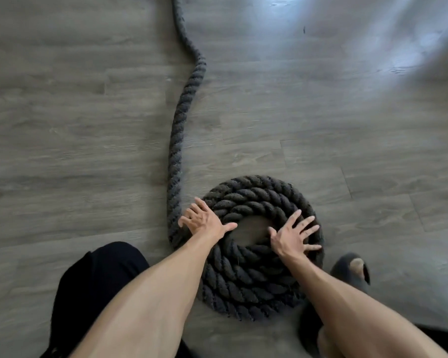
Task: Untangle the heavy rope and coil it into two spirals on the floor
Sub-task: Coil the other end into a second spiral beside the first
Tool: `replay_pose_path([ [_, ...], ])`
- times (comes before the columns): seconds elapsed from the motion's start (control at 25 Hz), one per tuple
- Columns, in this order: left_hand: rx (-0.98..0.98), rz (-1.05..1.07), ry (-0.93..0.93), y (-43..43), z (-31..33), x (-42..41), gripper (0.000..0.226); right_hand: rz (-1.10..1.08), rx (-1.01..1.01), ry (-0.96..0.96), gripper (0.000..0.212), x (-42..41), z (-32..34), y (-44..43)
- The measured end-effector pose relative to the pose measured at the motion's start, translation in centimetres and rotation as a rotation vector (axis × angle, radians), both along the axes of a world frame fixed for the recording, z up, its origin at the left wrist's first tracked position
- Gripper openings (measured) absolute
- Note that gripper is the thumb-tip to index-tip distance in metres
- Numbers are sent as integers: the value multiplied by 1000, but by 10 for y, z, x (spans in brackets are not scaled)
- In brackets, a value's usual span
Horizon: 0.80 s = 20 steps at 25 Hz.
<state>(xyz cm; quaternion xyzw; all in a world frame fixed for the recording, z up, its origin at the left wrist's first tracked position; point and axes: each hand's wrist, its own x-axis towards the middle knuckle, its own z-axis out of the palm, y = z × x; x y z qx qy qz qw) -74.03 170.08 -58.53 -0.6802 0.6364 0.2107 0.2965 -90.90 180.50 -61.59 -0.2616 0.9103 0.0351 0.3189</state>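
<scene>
Grey wood floor (321,125): 1 rope (177,140) spiral (loose tail), left hand (204,219) & right hand (292,237) flat, fingers spread.

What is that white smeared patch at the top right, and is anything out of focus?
Head view: glare washes out the floor at top right, with streaky blur toward that corner; the rope coil, left hand and right hand look reasonably sharp.

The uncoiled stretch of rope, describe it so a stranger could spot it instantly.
On the grey wood-look floor, find the dark rope spiral. From its left edge, beside the left hand, one strand snakes away to the frame's top; unlike the wound turns, it lies single.
</scene>
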Motion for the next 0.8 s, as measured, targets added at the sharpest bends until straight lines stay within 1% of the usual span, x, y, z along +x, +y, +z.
replay_pose_path([
  [0.08, 47, -15, -3, -2, -1, -3, 149, 56, -21, 7, 102, -12, 3, -11],
  [0.16, 41, -7, -55, -5, -3, -7, 146, 244, -31, 75, 102, -28, -4, -33],
  [0.2, 47, 12, -59, -5, -2, -9, 145, 315, -22, 74, 102, -36, -5, -46],
  [0.36, 63, 191, -73, -6, -6, -21, 145, 629, -54, 108, 102, -64, -11, -113],
  [0.52, 101, 443, -27, -16, -2, -41, 141, 898, -56, 44, 101, -84, -14, -183],
  [0.64, 71, 612, 28, -25, -4, -58, 139, 1070, -97, 6, 102, -90, -8, -241],
  [0.72, 42, 686, 45, -30, -8, -64, 139, 1104, -137, -12, 102, -88, -2, -258],
  [0.76, 37, 707, 45, -30, -8, -66, 139, 1061, -153, 7, 101, -86, -1, -254],
  [0.8, 31, 711, 33, -29, -8, -67, 140, 955, -165, 28, 100, -85, -1, -241],
])
